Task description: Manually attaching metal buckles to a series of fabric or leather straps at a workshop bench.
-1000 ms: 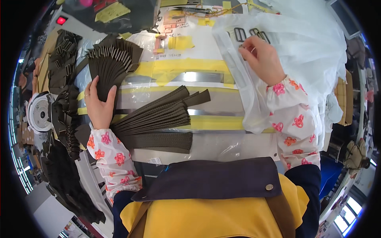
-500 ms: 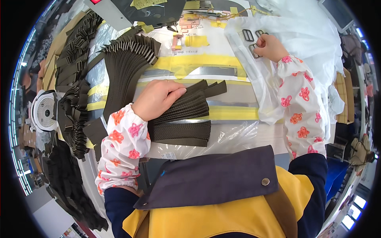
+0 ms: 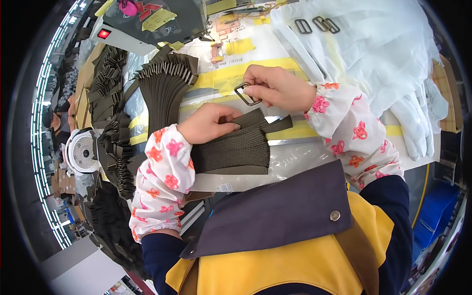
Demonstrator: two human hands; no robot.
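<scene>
Between the thumb and fingers of my right hand (image 3: 279, 88) is a dark metal slide buckle (image 3: 241, 100), held tilted above the table. Just left of and below it, my left hand (image 3: 209, 124) is closed, its thumb and fingertips at the upper edge of a stack of dark olive webbing straps (image 3: 233, 152). It appears to grip a strap there, though the palm hides part of it. One strap end (image 3: 279, 125) sticks out to the right of the stack, below the buckle. Several more slide buckles (image 3: 303, 26) lie on white plastic sheeting (image 3: 364, 44) at the far right.
Beyond my left hand, more webbing straps (image 3: 164, 93) spread in a fan. Straps with buckles (image 3: 107, 81) hang along the table's left side, near a white fan (image 3: 82, 151). A grey machine (image 3: 162, 24) with a red light stands at the far left. Yellow tape (image 3: 275, 65) crosses the table.
My right hand has come left and nearer from the loose buckles, bringing one slide buckle to the strap stack. My left hand stays at the stack. The whole view has shifted slightly.
</scene>
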